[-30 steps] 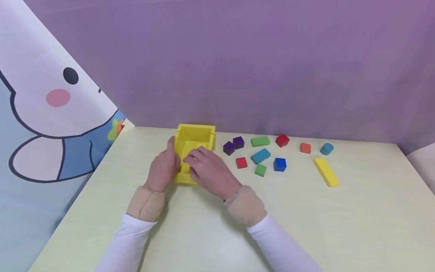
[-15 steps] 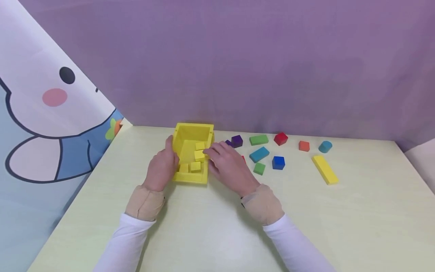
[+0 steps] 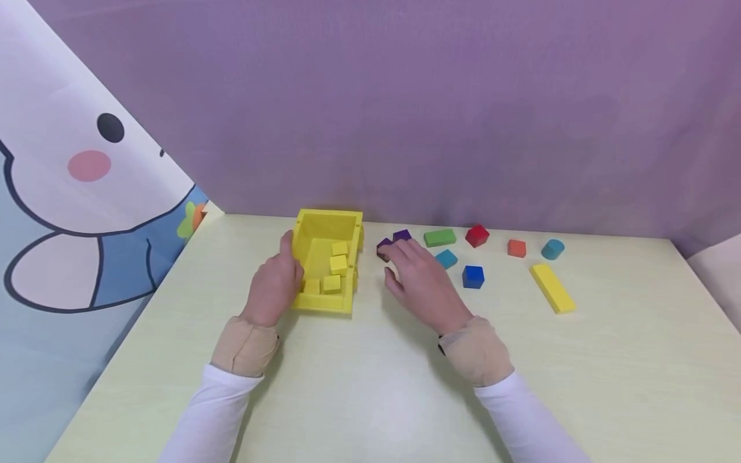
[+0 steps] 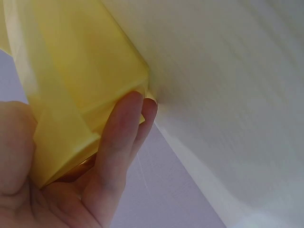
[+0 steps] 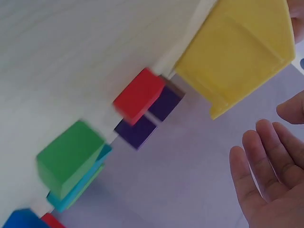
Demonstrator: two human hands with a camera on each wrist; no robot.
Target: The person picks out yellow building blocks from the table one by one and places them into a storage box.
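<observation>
My left hand grips the left wall of a yellow box. The left wrist view shows its thumb and fingers around one end of the box. Several yellow cubes lie inside, along the right and near sides. To the right of the box, my right hand hovers over loose blocks with nothing in it; its fingers are extended in the right wrist view. Two purple cubes lie just beyond its fingertips. A red cube and a green block are hidden beneath this hand in the head view.
Farther right lie a green bar, a partly covered teal block, a dark blue cube, a red block, an orange cube, a teal cylinder and a long yellow bar. A purple cloth hangs behind the table.
My right hand has come out of the box and moved right over the blocks, leaving the yellow cubes in view inside. The left hand keeps its hold on the box.
</observation>
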